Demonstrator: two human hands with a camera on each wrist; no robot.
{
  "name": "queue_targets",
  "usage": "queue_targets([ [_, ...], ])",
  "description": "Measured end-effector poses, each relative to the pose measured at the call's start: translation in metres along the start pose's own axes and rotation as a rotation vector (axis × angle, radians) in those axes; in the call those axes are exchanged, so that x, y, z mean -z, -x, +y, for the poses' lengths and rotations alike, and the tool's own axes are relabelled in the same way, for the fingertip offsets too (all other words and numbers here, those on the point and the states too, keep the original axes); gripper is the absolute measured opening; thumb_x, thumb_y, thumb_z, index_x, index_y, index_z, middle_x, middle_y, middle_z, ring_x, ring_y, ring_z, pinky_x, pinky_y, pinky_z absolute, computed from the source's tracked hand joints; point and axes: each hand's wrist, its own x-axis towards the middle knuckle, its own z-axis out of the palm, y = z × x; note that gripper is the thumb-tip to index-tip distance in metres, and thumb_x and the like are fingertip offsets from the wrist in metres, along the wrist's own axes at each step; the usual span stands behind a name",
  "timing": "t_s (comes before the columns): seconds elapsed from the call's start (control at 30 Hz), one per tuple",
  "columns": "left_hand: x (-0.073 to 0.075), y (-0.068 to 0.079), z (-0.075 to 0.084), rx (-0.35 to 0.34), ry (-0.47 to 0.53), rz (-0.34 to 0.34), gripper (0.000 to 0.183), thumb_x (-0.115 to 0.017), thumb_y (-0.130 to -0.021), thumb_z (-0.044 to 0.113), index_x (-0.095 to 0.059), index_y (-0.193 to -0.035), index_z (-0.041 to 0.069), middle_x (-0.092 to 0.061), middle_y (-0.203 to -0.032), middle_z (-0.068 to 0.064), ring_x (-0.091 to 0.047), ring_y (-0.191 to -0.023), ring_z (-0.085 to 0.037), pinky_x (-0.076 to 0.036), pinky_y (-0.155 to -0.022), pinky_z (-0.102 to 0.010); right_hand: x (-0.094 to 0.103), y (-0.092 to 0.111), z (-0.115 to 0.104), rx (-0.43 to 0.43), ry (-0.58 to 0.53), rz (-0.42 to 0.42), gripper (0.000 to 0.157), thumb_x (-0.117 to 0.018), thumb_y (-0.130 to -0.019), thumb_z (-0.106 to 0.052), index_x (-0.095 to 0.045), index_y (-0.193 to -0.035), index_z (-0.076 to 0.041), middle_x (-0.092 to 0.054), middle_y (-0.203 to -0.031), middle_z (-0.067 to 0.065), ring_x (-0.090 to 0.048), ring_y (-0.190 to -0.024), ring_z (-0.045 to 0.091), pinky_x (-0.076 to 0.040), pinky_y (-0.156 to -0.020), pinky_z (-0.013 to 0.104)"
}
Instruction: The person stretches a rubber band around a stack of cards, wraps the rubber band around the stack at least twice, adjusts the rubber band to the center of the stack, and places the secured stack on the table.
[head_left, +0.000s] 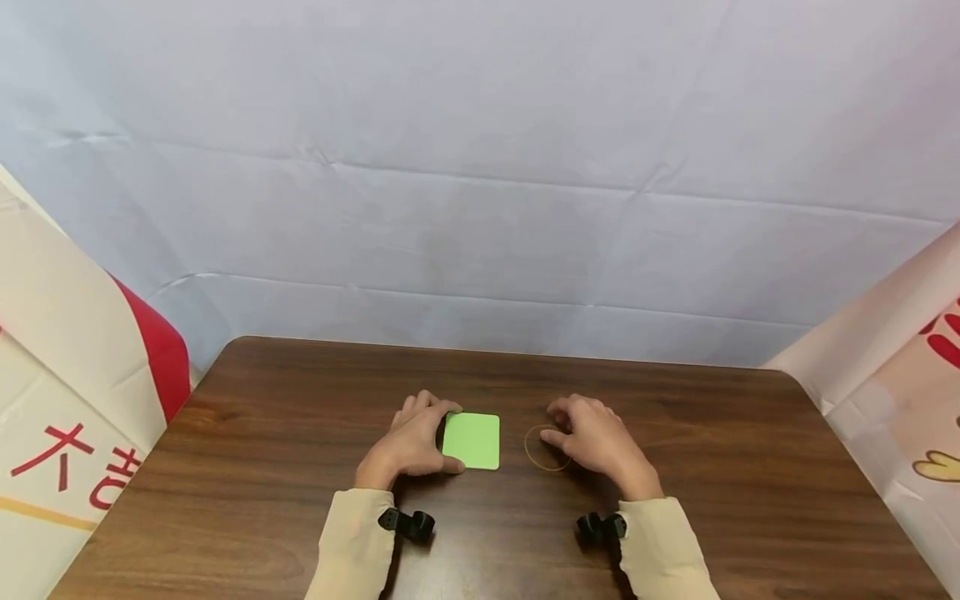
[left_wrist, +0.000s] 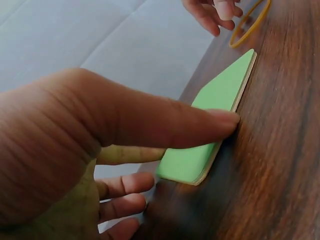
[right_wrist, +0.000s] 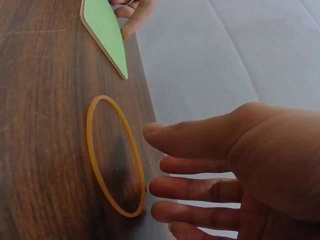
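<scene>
A small stack of square green cards (head_left: 472, 442) with rounded corners lies on the wooden table; its brownish, layered edge shows in the left wrist view. My left hand (head_left: 412, 440) holds it from the left side, thumb (left_wrist: 220, 124) at the near edge and index finger at the far edge. To the right of the cards, a thin yellow-orange rubber band (right_wrist: 94, 154) forms a loose loop on the tabletop. Just over its right side is my right hand (head_left: 596, 433), fingers slightly bent and apart, with nothing between them.
The dark brown wooden table (head_left: 285, 467) has rounded far corners. Behind it hangs a pale, creased cloth (head_left: 480, 217). Printed sheets with red marks hang at the left (head_left: 67, 417) and right sides. Each wrist wears a small black camera on a strap.
</scene>
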Motion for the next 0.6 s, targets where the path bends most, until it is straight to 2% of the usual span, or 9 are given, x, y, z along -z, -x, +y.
queue_targets([
  [0.3,0.002,0.001,0.01,0.05,0.034,0.002,0.075,-0.099,-0.062,0.023,-0.061,-0.126,0.009,-0.046,-0.109,-0.008,-0.039,-0.1,-0.029,-0.035,-0.085,-0.047,-0.004,-0.001,-0.001,-0.021,0.026,-0.02,0.03,-0.078,-0.091,-0.026,-0.072,-0.114,-0.008,-0.063,-0.097,0.001,-0.061,-0.09,0.022,-0.048,-0.087,0.051],
  [0.43,0.001,0.001,0.013,0.077,0.047,-0.01,0.076,-0.1,-0.058,0.022,-0.056,-0.118,0.009,-0.044,-0.104,-0.007,-0.038,-0.097,-0.027,-0.033,-0.083,-0.044,-0.006,0.0,-0.002,-0.037,0.036,-0.018,0.023,-0.079,-0.091,-0.022,-0.073,-0.109,-0.008,-0.06,-0.094,0.0,-0.059,-0.086,0.02,-0.049,-0.083,0.049],
  [0.6,0.003,-0.001,0.02,0.085,0.14,-0.026,0.065,-0.091,-0.067,0.009,-0.047,-0.115,0.01,-0.051,-0.091,-0.005,-0.047,-0.082,-0.024,-0.039,-0.072,-0.039,-0.007,0.001,-0.004,-0.061,0.048,-0.015,0.015,-0.079,-0.09,-0.016,-0.072,-0.102,-0.01,-0.057,-0.089,0.0,-0.055,-0.079,0.018,-0.049,-0.076,0.045],
])
